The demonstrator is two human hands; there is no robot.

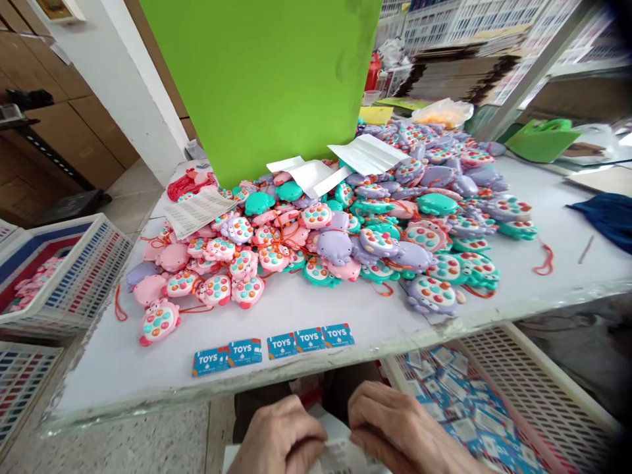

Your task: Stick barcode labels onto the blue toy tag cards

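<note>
At the bottom middle, my left hand (284, 436) and my right hand (395, 421) hold a white printed sheet (338, 454) between them, below the table's front edge. The fingers of both are curled on it. On the table (237, 322) above them lies a row of blue cards (282, 345) marked TOYS. Behind the cards spreads a heap of pink, purple and teal animal-shaped toys (336, 247) with coloured buttons and red cords. White papers (368, 155) and a printed sheet (197, 210) rest on the heap.
A green panel (271, 79) rises behind the heap. Below the table at right, a crate (543, 395) holds many blue-and-white packets. White crates (93, 263) stand on the floor at left. Dark blue cloth (609, 220) lies on the table's right side.
</note>
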